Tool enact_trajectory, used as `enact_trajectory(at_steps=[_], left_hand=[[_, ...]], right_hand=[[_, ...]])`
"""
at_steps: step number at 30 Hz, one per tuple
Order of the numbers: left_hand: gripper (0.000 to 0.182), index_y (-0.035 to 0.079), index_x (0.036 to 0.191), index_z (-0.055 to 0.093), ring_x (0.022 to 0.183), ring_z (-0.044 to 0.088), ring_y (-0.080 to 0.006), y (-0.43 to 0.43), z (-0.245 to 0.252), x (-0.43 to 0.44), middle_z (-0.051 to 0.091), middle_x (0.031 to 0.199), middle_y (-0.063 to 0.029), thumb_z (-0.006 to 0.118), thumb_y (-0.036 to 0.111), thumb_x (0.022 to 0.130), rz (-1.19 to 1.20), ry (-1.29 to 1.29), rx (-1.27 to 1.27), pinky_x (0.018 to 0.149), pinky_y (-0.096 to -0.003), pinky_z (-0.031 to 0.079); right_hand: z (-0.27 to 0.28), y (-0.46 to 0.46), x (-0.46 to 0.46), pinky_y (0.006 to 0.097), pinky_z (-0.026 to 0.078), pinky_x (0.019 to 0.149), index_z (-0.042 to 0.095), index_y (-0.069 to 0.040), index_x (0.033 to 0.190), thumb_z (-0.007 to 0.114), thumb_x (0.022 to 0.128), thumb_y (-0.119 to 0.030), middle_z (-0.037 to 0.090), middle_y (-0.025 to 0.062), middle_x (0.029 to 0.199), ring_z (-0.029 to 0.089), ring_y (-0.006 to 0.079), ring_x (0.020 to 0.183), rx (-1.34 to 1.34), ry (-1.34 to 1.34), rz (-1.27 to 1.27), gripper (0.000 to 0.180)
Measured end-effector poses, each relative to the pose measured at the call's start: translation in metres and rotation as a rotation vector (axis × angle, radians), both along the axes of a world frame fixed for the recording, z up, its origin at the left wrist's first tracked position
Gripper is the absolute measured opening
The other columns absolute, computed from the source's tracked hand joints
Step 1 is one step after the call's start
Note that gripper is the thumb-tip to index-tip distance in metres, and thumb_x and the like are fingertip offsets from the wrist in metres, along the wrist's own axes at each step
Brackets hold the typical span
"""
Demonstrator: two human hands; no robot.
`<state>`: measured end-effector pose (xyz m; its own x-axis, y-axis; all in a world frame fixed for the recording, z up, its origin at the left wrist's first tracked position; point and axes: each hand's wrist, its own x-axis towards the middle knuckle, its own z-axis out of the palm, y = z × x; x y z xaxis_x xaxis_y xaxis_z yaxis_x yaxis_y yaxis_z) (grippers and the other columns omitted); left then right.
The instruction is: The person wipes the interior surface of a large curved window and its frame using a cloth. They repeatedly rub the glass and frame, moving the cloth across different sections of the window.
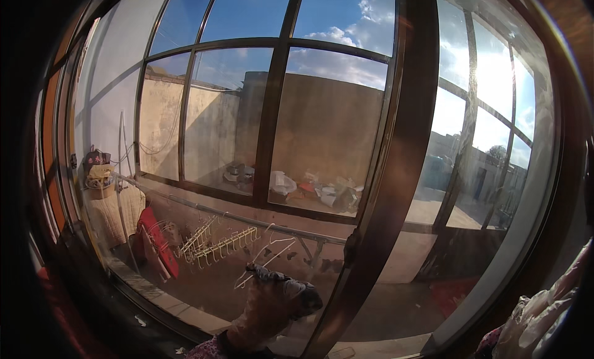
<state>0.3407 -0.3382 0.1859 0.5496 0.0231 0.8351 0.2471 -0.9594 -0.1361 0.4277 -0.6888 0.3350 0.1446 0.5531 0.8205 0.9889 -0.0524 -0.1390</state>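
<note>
My left hand (264, 308), in a thin clear plastic glove, reaches up from the bottom with a pink patterned sleeve (209, 349) behind it. It holds a bunched dark and grey cloth (297, 289) at the lower part of a glass window pane (222, 296). Whether the cloth presses on the glass is hard to tell. The brown window frame (371, 247) rises just to the right of it. At the lower right edge, my right hand (533, 324) shows partly, covered in crumpled clear plastic; its fingers cannot be made out.
Beyond the glass, a metal rail (222, 213) carries clip hangers (227, 243) and a wire hanger (274, 252). A red item (158, 240) stands at left, near a cloth-covered stand (116, 210) with a basket (101, 187). The dark sill (153, 308) holds white scraps (140, 320). Sun glares at right.
</note>
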Motion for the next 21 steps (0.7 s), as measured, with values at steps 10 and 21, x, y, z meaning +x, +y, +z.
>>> enact_trajectory(at_steps=[10,21], left_hand=[[0.043,0.016,0.106,0.065,0.104,0.052,-0.0353,0.003,-0.005,-0.004,0.057,0.105,-0.0117,0.069,0.011,0.063,-0.047,0.073,-0.048,0.091,-0.0528,0.038],[0.026,0.011,0.107,0.062,0.099,0.052,-0.0378,0.013,-0.035,0.006,0.055,0.104,-0.0171,0.061,0.017,0.081,-0.041,-0.103,-0.125,0.085,-0.053,0.041]], right_hand=[[-0.021,0.03,-0.001,0.0312,0.046,0.07,0.058,0.003,0.107,0.062,0.086,-0.01,0.06,0.0161,0.092,0.058,0.0197,0.079,0.01,0.018,0.112,0.025],[-0.024,0.055,-0.012,0.0312,0.05,0.074,0.059,0.004,0.113,0.061,0.086,-0.006,0.063,0.0192,0.098,0.062,0.0212,0.084,0.073,-0.072,0.383,0.029]])
